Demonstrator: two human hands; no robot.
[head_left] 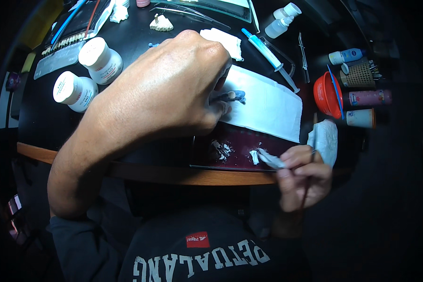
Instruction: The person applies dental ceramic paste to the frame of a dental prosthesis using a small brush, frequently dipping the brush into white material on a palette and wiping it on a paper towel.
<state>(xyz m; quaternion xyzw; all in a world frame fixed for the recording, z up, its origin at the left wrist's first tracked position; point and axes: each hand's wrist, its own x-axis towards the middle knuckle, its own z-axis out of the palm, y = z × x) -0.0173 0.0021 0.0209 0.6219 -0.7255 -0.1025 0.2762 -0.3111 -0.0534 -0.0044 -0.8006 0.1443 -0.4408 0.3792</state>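
Observation:
My left hand [188,87] reaches in over the table, its back toward me and its fingers closed. A small dark blue piece [232,96] with a rounded, lumpy end sticks out from its fingers, above a folded white tissue sheet [268,105]. My right hand [308,176] is closed near the table's front edge. It holds a thin brush [314,136], tip up, and pinches a blurred grey-white strip [271,160]; whether that is tissue or a coated blade I cannot tell. The strip's end lies beside a dab of white paste [254,157] on a dark red plate [242,141].
More white smears [222,150] mark the plate. Left stand two white jars [101,61]. A tooth model [161,23] lies at the back. Right of the tissue are a blue syringe [268,54], a red bowl [325,96], crumpled tissue [326,141] and a perforated holder [357,75].

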